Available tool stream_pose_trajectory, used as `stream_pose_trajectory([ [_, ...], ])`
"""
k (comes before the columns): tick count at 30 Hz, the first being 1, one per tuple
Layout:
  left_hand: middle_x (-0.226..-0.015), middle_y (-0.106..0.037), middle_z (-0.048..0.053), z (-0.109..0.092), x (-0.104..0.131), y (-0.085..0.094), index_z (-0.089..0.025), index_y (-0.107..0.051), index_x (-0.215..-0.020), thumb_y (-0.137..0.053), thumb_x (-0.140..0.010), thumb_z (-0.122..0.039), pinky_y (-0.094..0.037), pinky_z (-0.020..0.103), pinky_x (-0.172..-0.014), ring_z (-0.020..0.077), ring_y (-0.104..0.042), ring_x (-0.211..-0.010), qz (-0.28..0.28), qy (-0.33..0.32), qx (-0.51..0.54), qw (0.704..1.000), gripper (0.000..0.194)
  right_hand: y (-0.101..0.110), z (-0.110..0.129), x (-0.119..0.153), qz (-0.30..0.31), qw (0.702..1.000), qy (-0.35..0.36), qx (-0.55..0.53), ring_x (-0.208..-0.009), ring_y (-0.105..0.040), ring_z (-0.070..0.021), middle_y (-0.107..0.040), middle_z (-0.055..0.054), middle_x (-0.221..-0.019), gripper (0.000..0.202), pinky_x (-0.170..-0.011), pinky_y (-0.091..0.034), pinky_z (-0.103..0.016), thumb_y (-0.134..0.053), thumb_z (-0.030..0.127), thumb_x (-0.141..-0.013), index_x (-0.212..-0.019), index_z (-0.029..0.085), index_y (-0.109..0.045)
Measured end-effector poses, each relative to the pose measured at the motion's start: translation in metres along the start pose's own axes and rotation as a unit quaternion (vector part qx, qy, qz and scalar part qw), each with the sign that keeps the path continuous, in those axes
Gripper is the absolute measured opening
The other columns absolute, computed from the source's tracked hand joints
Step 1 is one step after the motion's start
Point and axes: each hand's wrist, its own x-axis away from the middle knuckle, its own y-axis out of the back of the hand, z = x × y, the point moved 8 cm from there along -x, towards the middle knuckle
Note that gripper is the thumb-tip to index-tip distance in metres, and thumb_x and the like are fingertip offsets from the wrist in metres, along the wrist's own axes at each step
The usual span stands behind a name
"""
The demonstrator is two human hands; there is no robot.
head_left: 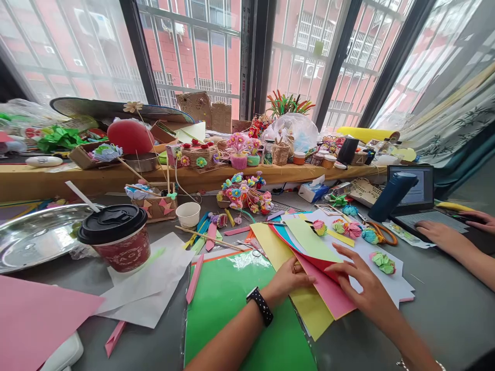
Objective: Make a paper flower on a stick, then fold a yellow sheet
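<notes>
A fanned stack of coloured paper, with a pink sheet [325, 293], a red sheet [317, 262], a light green sheet [309, 238] and a yellow sheet [270, 242], lies right of centre. My left hand [290, 278], below a wrist with a black dotted watch band, is closed on the stack's left edge. On the right side, my right hand [359, 281] pinches the lifted edge of the red sheet between thumb and fingers. Beneath my left forearm is a green sheet [220, 304] in clear plastic. Crumpled paper flowers [382, 262] rest on white paper to the right.
A lidded cup [119, 239] and a metal tray [38, 237] stand left, near a small white cup [188, 214]. At the right, another person's hands are on a laptop [429, 219] beside a dark bottle [392, 196]. Craft flowers [245, 193] sit at the back.
</notes>
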Motion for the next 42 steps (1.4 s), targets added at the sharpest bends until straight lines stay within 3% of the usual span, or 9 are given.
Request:
stream_pose_trajectory([
  [3,-0.107,-0.060,0.014,0.000,0.000,0.000,-0.014,-0.053,-0.105,-0.078,-0.050,-0.022,-0.041,0.040,-0.087,0.0291,-0.053,-0.101,0.004,-0.003,0.000,1.000,0.061,-0.003,0.001,0.002,0.030,0.998,-0.007,0.059,-0.117,-0.036,-0.0264,-0.037,-0.004,-0.129,0.023,-0.091,-0.039,-0.042,-0.050,0.040,-0.076,-0.094,0.027,-0.059],
  [6,-0.105,-0.061,0.013,0.001,0.000,0.000,-0.014,-0.052,-0.107,-0.078,-0.051,-0.024,-0.040,0.040,-0.088,0.0288,-0.054,-0.100,0.005,-0.003,0.001,1.000,0.062,-0.006,0.006,0.004,0.050,0.995,0.002,0.088,-0.117,-0.035,-0.0299,-0.036,-0.005,-0.131,0.041,-0.090,-0.038,-0.045,-0.057,0.051,-0.068,-0.101,0.027,-0.057],
  [11,-0.102,-0.063,0.012,0.004,0.000,0.003,-0.015,-0.051,-0.108,-0.078,-0.050,-0.026,-0.040,0.041,-0.088,0.0277,-0.057,-0.097,-0.012,0.016,-0.002,1.000,0.065,-0.010,0.009,0.006,0.069,0.993,0.018,0.094,-0.117,-0.036,-0.0312,-0.033,-0.006,-0.133,0.059,-0.091,-0.037,-0.047,-0.058,0.053,-0.064,-0.116,0.028,-0.048],
  [19,-0.102,-0.063,0.013,0.002,-0.001,-0.001,-0.014,-0.054,-0.104,-0.079,-0.048,-0.027,-0.039,0.043,-0.089,0.0288,-0.055,-0.099,-0.011,-0.003,-0.001,1.000,0.063,-0.008,0.012,0.002,0.094,0.990,0.027,0.105,-0.114,-0.040,-0.0294,-0.038,-0.005,-0.131,0.043,-0.090,-0.037,-0.047,-0.054,0.047,-0.071,-0.111,0.031,-0.052],
  [28,-0.095,-0.065,0.012,0.003,-0.001,0.003,-0.013,-0.055,-0.100,-0.080,-0.042,-0.028,-0.041,0.043,-0.085,0.0301,-0.057,-0.094,-0.049,0.008,-0.010,0.999,0.064,-0.006,0.005,0.000,0.100,0.992,0.002,0.080,-0.112,-0.043,-0.0278,-0.044,-0.004,-0.127,0.044,-0.087,-0.042,-0.042,-0.055,0.049,-0.070,-0.110,0.031,-0.054],
  [36,-0.098,-0.064,0.014,0.001,-0.003,0.001,-0.014,-0.055,-0.101,-0.079,-0.045,-0.026,-0.043,0.044,-0.082,0.0297,-0.057,-0.093,-0.035,-0.017,-0.041,0.998,0.062,-0.003,0.004,-0.002,0.102,0.992,-0.005,0.069,-0.111,-0.046,-0.0254,-0.047,-0.003,-0.124,0.033,-0.087,-0.043,-0.041,-0.050,0.044,-0.075,-0.104,0.031,-0.057],
  [42,-0.100,-0.063,0.013,0.005,0.001,0.003,-0.015,-0.054,-0.102,-0.079,-0.044,-0.023,-0.041,0.041,-0.086,0.0291,-0.056,-0.097,-0.037,0.033,-0.019,0.999,0.064,-0.002,0.003,-0.004,0.090,0.994,-0.017,0.058,-0.105,-0.051,-0.0230,-0.055,-0.002,-0.116,0.025,-0.085,-0.045,-0.038,-0.045,0.036,-0.078,-0.096,0.028,-0.061],
])
